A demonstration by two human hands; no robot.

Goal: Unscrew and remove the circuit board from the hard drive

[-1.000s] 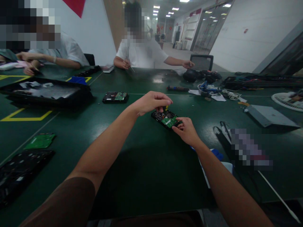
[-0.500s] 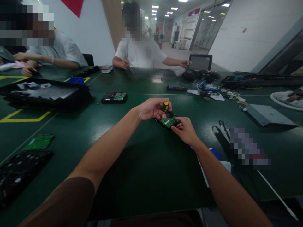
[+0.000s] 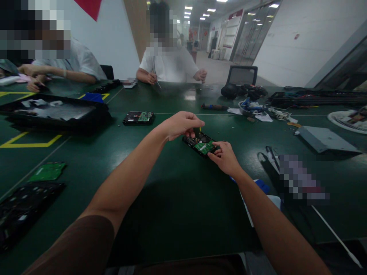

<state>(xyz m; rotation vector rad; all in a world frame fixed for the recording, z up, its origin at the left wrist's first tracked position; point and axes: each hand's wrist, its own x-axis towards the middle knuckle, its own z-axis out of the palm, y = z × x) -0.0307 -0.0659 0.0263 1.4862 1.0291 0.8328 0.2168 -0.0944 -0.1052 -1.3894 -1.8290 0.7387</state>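
Pinching a yellow-and-black tool (image 3: 198, 132), the left hand (image 3: 182, 125) is holding it over the hard drive (image 3: 201, 144), the tool's tip hidden from sight. That drive is lying on the green worktop (image 3: 183, 202), green board (image 3: 205, 148) upward, and the right hand (image 3: 225, 157) is gripping its right end between thumb and fingers. Beyond the left forearm (image 3: 129, 175), a second drive (image 3: 138, 118) is lying near a black tray (image 3: 100, 115).
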